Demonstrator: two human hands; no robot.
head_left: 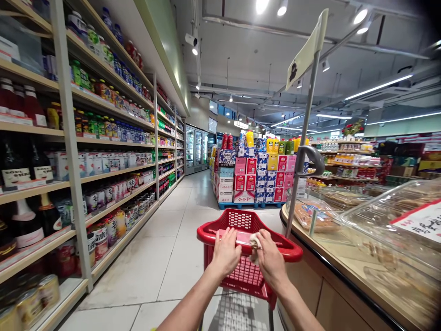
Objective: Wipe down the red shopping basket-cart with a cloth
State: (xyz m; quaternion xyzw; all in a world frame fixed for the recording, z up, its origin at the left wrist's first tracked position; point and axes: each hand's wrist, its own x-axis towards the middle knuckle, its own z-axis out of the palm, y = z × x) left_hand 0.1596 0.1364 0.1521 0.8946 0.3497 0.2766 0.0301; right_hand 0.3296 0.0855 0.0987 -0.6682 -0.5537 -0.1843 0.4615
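Observation:
In the head view a red plastic shopping cart (251, 218) stands in front of me, its basket pierced with square holes. My left hand (226, 253) lies over the cart's handle bar (244, 237), fingers together and bent down around it; the fingertips are partly hidden. A crumpled off-white cloth (255, 242) is bunched in my right hand (271, 259), which is closed on it and presses against the right part of the bar. Little of the basket's inside shows behind my hands and the bar.
Shelves (117, 133) of bottles and cans line the left. A counter (310, 257) with clear covers and packaged food curves close along the cart's right, with a metal sign pole (305, 124) beside it. Stacked drink boxes (246, 177) stand ahead; a tiled aisle (172, 230) runs left of them.

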